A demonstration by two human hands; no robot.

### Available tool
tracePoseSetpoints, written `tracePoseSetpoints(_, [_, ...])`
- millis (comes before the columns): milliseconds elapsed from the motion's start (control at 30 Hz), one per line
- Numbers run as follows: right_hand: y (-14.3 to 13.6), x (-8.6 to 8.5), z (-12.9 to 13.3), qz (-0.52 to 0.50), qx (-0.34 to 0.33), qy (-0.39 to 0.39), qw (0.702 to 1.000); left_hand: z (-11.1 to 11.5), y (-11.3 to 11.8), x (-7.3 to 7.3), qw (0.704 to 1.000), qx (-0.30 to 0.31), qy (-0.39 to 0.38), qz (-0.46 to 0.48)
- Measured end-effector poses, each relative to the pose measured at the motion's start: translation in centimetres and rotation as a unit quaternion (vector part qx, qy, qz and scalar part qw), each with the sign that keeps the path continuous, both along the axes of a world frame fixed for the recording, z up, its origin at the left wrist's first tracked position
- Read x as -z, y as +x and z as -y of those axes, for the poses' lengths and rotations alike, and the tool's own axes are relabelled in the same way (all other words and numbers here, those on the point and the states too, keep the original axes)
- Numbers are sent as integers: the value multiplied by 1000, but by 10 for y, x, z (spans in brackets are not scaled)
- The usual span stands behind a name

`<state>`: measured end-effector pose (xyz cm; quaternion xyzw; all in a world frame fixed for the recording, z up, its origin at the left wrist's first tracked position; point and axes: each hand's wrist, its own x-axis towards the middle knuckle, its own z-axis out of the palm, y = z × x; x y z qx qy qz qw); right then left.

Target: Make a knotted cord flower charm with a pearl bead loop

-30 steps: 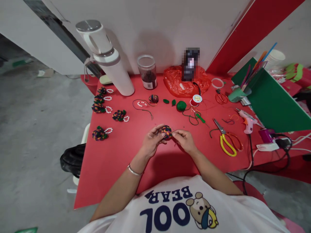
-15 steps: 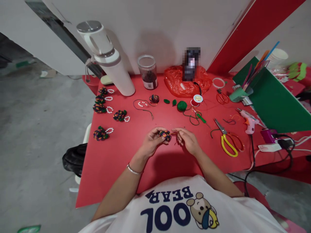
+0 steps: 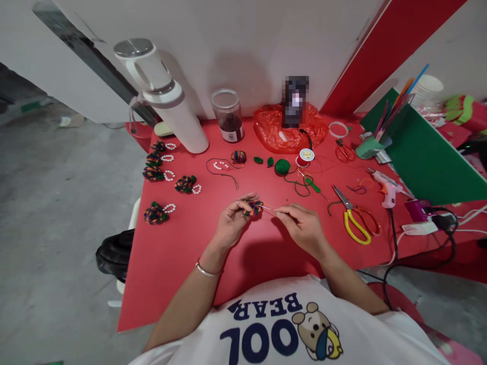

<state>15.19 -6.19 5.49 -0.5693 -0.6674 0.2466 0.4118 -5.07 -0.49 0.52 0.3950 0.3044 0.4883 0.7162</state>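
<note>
A bunched, multicoloured yarn piece point(image 3: 256, 208), dark with orange flecks, is held in the left hand point(image 3: 231, 219).

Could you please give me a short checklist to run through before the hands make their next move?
1. Left hand grips the multicoloured yarn piece: ok.
2. Right hand clear of the scissors: ok, they lie apart.
3. Thin line between right hand and yarn piece is needle or thread: cannot tell.
4. Green-handled tool clear of loose green yarn: not ok, they overlap.
5. Glue gun switched off: cannot tell.
</note>
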Motion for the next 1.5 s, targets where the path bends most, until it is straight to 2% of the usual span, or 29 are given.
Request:
tracePoseSetpoints(100, [-1, -2, -1, -42, 28, -4, 999, 2, 0, 0, 998, 43, -48, 22])
tracePoseSetpoints(300, [1, -11, -6, -176, 89, -31, 980, 4, 7, 7, 998, 21, -63, 17])
tracePoseSetpoints(533, [0, -14, -2, -119, 51, -29, 991, 1, 5, 12, 996, -10, -89, 6])
tracePoseSetpoints(700, [1, -14, -2, -168, 82, -20, 982, 2, 7, 12, 995, -26, -95, 4])
tracePoseSetpoints(767, [4, -15, -5, -140, 82, 14, 987, 2, 7, 11, 994, -25, -102, 4])
tracePoseSetpoints(867, [10, -14, -11, -19, 23, 85, 996, 2, 5, 8, 994, -25, -105, 6])
tracePoseSetpoints(967, [13, -9, -15, 123, -35, 130, 983, 2, 3, 5, 993, -5, -117, 10])
tracePoseSetpoints(1067, [15, -3, -18, 225, -47, 146, 962, 3, 2, 2, 990, 40, -137, 13])
tracePoseSetpoints(1500, [36, -11, -38, 294, -51, 146, 943, 6, 1, 2, 990, 78, -115, 5])
